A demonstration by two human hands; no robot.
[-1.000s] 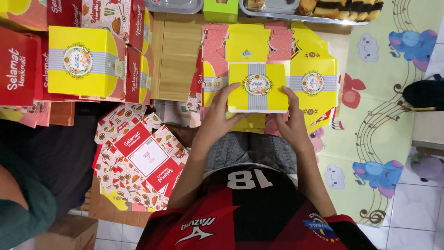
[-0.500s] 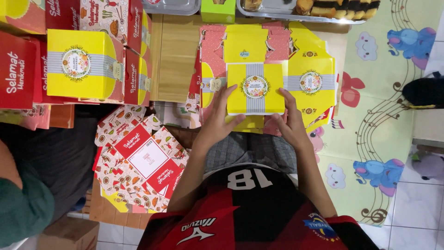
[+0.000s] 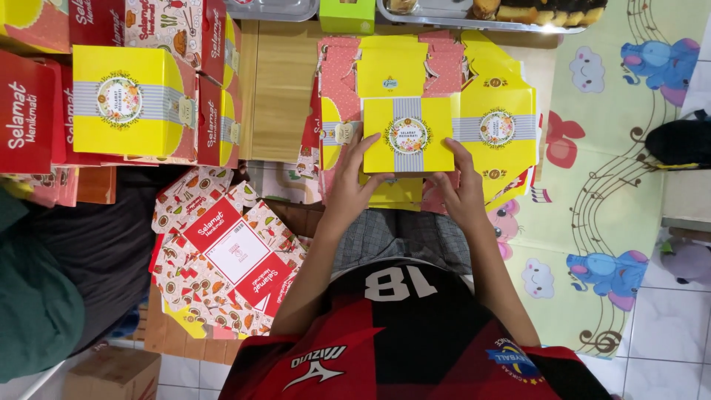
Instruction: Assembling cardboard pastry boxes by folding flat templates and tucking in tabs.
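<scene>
Box: I see a yellow box (image 3: 408, 135) with a grey band, far centre, on a pile of flat cartons (image 3: 495, 126).
Left hand (image 3: 351, 181): clasps its left side.
Right hand (image 3: 461, 181): clasps its right side.
Handling: I judge it light, thin card, easily dented.
Grip: opposite side walls, gently.

The floor (image 3: 670, 333) is tiled in white at the right and lower edges. A play mat (image 3: 592, 200) printed with cartoon elephants and music notes is laid over it. A pile of flat yellow and pink carton blanks (image 3: 489, 96) is spread on the mat. A low wooden board (image 3: 278, 96) is placed beside them. Flat red patterned blanks (image 3: 222, 259) are stacked at lower left, near a brown cardboard box (image 3: 111, 374).
</scene>
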